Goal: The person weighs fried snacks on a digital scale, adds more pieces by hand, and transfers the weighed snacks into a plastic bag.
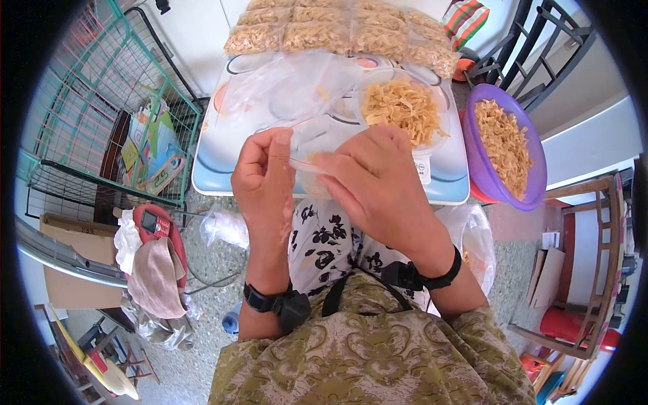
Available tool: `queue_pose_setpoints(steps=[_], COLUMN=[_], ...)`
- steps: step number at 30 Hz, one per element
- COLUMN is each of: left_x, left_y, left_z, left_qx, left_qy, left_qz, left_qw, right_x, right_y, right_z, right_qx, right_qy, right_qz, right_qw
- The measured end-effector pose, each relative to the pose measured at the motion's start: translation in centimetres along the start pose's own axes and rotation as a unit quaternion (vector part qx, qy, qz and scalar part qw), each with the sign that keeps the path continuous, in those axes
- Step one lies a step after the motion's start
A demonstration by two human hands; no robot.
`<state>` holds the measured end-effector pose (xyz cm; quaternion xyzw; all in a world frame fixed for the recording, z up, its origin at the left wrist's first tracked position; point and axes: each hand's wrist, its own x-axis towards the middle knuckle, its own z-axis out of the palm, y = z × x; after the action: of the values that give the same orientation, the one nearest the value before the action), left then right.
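My left hand (pixel 264 162) is closed, its thumb and fingers pinching the edge of a clear plastic bag (pixel 317 138). Opposite it, my right hand (pixel 378 182) also grips the bag near its mouth, with the fingers partly hidden behind the plastic. The bag looks largely unfilled, though its lower part is hard to make out. Just beyond my right hand, a clear bowl of pale yellow dried strips (pixel 401 108) sits on a scale (pixel 423 167). More loose plastic bags (pixel 290 84) lie spread over the table behind my left hand.
Several filled bags of strips (pixel 317 34) are stacked along the far side of the table (pixel 226 177). A purple basin (pixel 538 152) of strips stands at the right. On the left are a green wire rack (pixel 88 88) and a red stool (pixel 177 243) holding a phone and cloth.
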<state>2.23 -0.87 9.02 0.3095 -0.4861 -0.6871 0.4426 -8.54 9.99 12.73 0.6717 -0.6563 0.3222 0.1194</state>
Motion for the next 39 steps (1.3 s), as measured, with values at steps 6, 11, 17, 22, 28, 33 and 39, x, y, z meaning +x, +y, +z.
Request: queue_pose_setpoints(steps=[6, 11, 17, 22, 28, 33, 39], left_x=[-0.1, 0.1, -0.2, -0.1, -0.2, 0.0, 0.3], left_y=[0.5, 0.2, -0.9, -1.0, -0.8, -1.1, -1.5], left_z=[-0.1, -0.2, 0.5, 0.6, 0.4, 0.5, 0.2], left_qx=[-0.01, 0.0, 0.017, 0.011, 0.019, 0.023, 0.016], left_qy=[0.05, 0.035, -0.025, -0.029, -0.028, -0.032, -0.039], left_qz=[0.059, 0.088, 0.032, 0.033, 0.022, 0.018, 0.022], left_qw=[0.997, 0.996, 0.999, 0.999, 0.999, 0.999, 0.999], right_x=[-1.5, -2.6, -2.5, -1.6, 0.0, 0.3, 0.7], right_y=[1.7, 4.6, 6.8, 8.6, 9.0, 9.9, 10.2], right_z=[-0.9, -5.6, -6.9, -5.5, -4.2, -2.2, -1.6], right_qx=[0.02, -0.09, -0.083, -0.088, -0.101, -0.102, -0.123], right_qy=[0.079, 0.11, 0.046, -0.006, -0.09, -0.088, -0.167], right_qz=[-0.021, 0.119, 0.222, 0.143, 0.135, 0.1, 0.164], right_qw=[0.996, 0.983, 0.97, 0.986, 0.982, 0.986, 0.964])
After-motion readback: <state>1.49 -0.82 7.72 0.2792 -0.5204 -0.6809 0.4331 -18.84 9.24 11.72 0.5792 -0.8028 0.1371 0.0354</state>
